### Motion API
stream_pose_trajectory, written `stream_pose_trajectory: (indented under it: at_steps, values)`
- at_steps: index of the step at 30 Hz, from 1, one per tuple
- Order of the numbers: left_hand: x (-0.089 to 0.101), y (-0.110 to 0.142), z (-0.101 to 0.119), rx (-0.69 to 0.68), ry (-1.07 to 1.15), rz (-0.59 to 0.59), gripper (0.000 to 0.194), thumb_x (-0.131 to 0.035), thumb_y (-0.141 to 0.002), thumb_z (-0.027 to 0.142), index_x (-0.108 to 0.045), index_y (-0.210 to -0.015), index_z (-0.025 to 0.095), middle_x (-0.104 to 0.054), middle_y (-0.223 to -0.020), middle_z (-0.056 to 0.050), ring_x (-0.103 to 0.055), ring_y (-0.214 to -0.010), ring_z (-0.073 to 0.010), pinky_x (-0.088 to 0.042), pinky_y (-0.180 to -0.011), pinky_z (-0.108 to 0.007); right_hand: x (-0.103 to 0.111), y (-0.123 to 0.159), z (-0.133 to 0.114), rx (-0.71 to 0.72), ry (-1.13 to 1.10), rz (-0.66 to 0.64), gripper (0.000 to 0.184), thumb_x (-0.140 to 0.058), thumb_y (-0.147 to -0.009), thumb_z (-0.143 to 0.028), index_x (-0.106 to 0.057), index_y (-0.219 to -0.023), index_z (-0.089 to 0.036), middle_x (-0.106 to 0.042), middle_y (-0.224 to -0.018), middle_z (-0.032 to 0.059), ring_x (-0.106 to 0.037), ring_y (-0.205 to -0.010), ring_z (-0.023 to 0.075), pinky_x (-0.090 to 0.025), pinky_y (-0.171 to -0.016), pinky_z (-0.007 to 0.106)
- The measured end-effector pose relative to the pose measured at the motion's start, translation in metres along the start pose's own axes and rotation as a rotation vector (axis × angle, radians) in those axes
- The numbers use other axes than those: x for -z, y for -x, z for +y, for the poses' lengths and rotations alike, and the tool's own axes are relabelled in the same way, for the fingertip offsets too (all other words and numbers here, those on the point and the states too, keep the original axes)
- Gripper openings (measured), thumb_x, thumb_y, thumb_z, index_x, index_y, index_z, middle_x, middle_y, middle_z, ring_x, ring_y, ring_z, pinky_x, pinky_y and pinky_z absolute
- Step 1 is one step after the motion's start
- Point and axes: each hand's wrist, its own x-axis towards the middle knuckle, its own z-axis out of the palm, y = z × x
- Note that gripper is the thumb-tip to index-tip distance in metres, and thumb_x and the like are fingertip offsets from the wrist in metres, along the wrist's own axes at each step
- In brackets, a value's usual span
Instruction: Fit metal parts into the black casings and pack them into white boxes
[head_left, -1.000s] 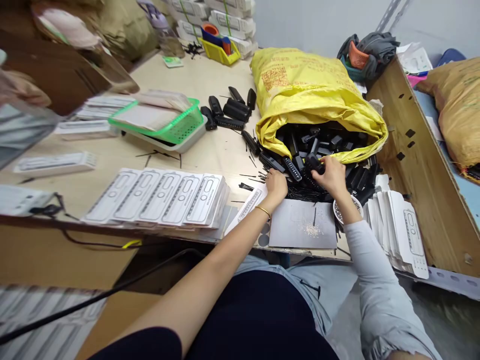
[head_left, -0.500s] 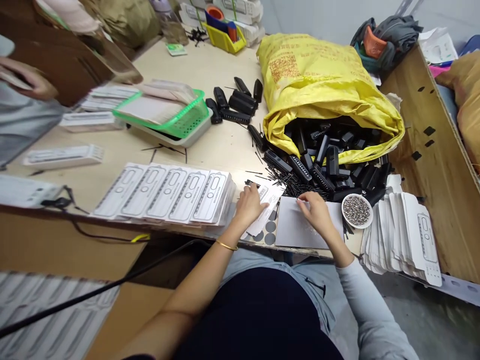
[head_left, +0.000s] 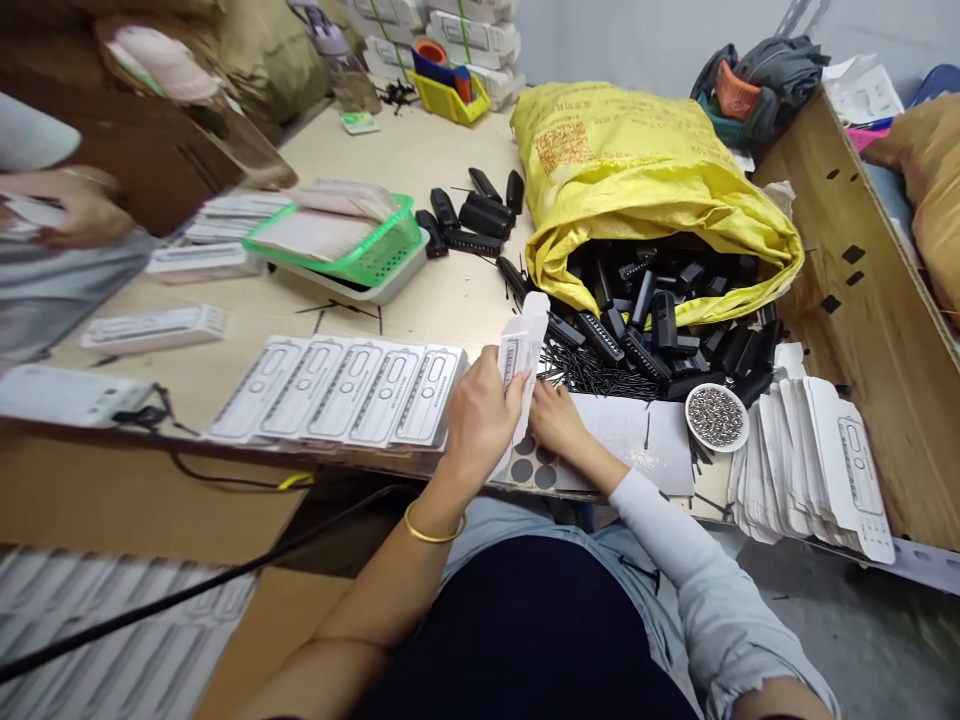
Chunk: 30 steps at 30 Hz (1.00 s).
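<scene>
My left hand (head_left: 480, 415) is closed around a narrow white printed carton (head_left: 523, 350), held upright and tilted above the table edge, its top flap raised. My right hand (head_left: 559, 420) is just right of the carton's lower part, with bent fingers pointing down. Its fingertips are partly hidden, and what they hold, if anything, cannot be made out. Beyond it lies a heap of thin black sticks (head_left: 592, 372). A pale grey sheet (head_left: 622, 440) with one black stick on it lies right of this hand. Dark round stickers (head_left: 523, 471) show beneath the hands.
A row of printed cartons (head_left: 330, 390) lies to the left. Black plastic cases (head_left: 664, 320) spill from a yellow sack (head_left: 622, 130). A white bowl of small metal parts (head_left: 716, 418) and stacked flat cartons (head_left: 810, 460) are right. A green basket (head_left: 382, 250) and another person's hand (head_left: 82, 205) are left.
My left hand has lifted the carton from the table and tipped it upright. My right hand has moved left from the grey sheet to beside the carton; a black stick now lies on the sheet.
</scene>
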Motion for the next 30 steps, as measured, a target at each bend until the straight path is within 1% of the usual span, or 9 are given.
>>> stream_pose_trajectory:
  at_steps: [6,9,11,15,18,20,23,28,30]
  values:
    - [0.027,0.014,-0.018,0.100,0.029,0.063,0.040,-0.051,-0.082,0.047,-0.054,-0.106,0.014,-0.067,-0.088,-0.014,-0.065,-0.082,-0.0318,-0.050,-0.070,-0.040,0.033,-0.034,0.064,-0.324,0.124,0.062,0.034,-0.028,-0.091,-0.007,-0.058,-0.105,-0.011,-0.056,-0.109,0.0192,-0.048,-0.098,0.0295,-0.040,-0.077,0.040]
    - [0.031,0.016,-0.025,0.131,0.044,0.120,0.041,-0.053,-0.080,0.049,-0.055,-0.104,0.016,-0.068,-0.087,-0.012,-0.065,-0.080,-0.0307,-0.050,-0.070,-0.040,0.041,-0.038,0.062,-0.375,0.146,0.115,0.034,-0.028,-0.090,-0.007,-0.060,-0.102,-0.011,-0.057,-0.107,0.0190,-0.048,-0.097,0.0305,-0.039,-0.077,0.041]
    - [0.030,0.016,-0.027,0.128,0.065,0.136,0.040,-0.054,-0.079,0.049,-0.055,-0.104,0.018,-0.068,-0.087,-0.011,-0.066,-0.080,-0.0296,-0.051,-0.071,-0.039,0.034,-0.046,0.042,-0.302,0.131,0.140,0.034,-0.029,-0.091,-0.008,-0.060,-0.104,-0.012,-0.058,-0.110,0.0187,-0.049,-0.101,0.0305,-0.040,-0.080,0.042]
    - [0.030,0.015,-0.028,0.118,0.067,0.107,0.039,-0.055,-0.078,0.049,-0.055,-0.103,0.018,-0.068,-0.086,-0.011,-0.066,-0.081,-0.0306,-0.051,-0.069,-0.040,0.008,-0.068,0.003,0.107,0.055,0.117,0.031,-0.035,-0.094,-0.019,-0.054,-0.118,-0.013,-0.052,-0.132,0.0157,-0.043,-0.120,0.0283,-0.035,-0.098,0.043]
    - [0.038,0.018,-0.035,0.128,0.060,0.144,0.037,-0.056,-0.078,0.049,-0.055,-0.101,0.020,-0.068,-0.087,-0.010,-0.066,-0.082,-0.0306,-0.051,-0.070,-0.040,0.002,-0.068,0.011,0.332,0.057,0.024,0.029,-0.040,-0.094,-0.025,-0.055,-0.116,-0.014,-0.050,-0.135,0.0152,-0.041,-0.124,0.0278,-0.031,-0.103,0.045]
    - [0.047,0.020,-0.041,0.157,0.058,0.205,0.037,-0.058,-0.078,0.049,-0.055,-0.101,0.021,-0.068,-0.089,-0.010,-0.066,-0.082,-0.0309,-0.052,-0.070,-0.042,0.008,-0.058,0.029,0.306,0.084,-0.033,0.026,-0.038,-0.094,-0.020,-0.057,-0.111,-0.012,-0.056,-0.125,0.0159,-0.047,-0.116,0.0265,-0.035,-0.098,0.042]
    - [0.057,0.020,-0.043,0.192,0.067,0.280,0.039,-0.060,-0.078,0.049,-0.054,-0.104,0.021,-0.068,-0.094,-0.012,-0.066,-0.086,-0.0327,-0.052,-0.072,-0.045,0.021,-0.040,0.039,0.122,0.135,-0.041,0.027,-0.034,-0.093,-0.011,-0.059,-0.103,-0.011,-0.062,-0.106,0.0165,-0.051,-0.102,0.0264,-0.038,-0.090,0.041]
    - [0.057,0.018,-0.029,0.126,0.114,0.272,0.036,-0.061,-0.078,0.045,-0.054,-0.103,0.021,-0.068,-0.094,-0.010,-0.066,-0.088,-0.0302,-0.052,-0.075,-0.042,0.001,-0.036,-0.020,0.246,-0.024,-0.040,0.022,-0.041,-0.094,-0.023,-0.058,-0.103,-0.015,-0.062,-0.108,0.0116,-0.051,-0.096,0.0249,-0.040,-0.078,0.035]
    - [0.053,0.020,-0.025,0.092,0.136,0.231,0.035,-0.060,-0.078,0.045,-0.053,-0.103,0.021,-0.069,-0.094,-0.009,-0.066,-0.087,-0.0289,-0.053,-0.074,-0.040,-0.009,-0.043,-0.030,0.273,-0.049,-0.063,0.024,-0.037,-0.096,-0.024,-0.059,-0.104,-0.016,-0.061,-0.111,0.0107,-0.050,-0.099,0.0248,-0.039,-0.079,0.035]
